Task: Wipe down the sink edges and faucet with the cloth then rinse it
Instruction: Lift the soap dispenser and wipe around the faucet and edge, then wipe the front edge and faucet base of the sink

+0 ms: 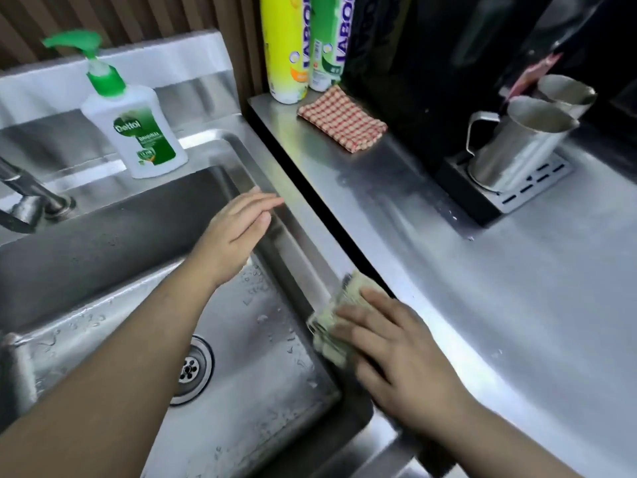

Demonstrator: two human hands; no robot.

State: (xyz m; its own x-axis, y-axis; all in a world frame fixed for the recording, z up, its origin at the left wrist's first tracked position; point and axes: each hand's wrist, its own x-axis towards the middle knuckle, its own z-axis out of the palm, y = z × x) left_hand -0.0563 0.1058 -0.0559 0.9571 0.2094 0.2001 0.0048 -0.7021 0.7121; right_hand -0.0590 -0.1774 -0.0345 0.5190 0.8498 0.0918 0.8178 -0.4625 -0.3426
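A stainless steel sink fills the left half of the view, its basin wet with droplets. My right hand lies flat with straight fingers on a pale greenish cloth, pressing it onto the sink's right edge. My left hand hovers over the basin near that same edge, fingers extended and holding nothing. The faucet shows at the far left, partly cut off by the frame.
A Dettol pump bottle stands on the sink's back ledge. On the steel counter to the right lie a red checked cloth, two spray cans and two metal jugs on a black drip tray. The drain sits mid-basin.
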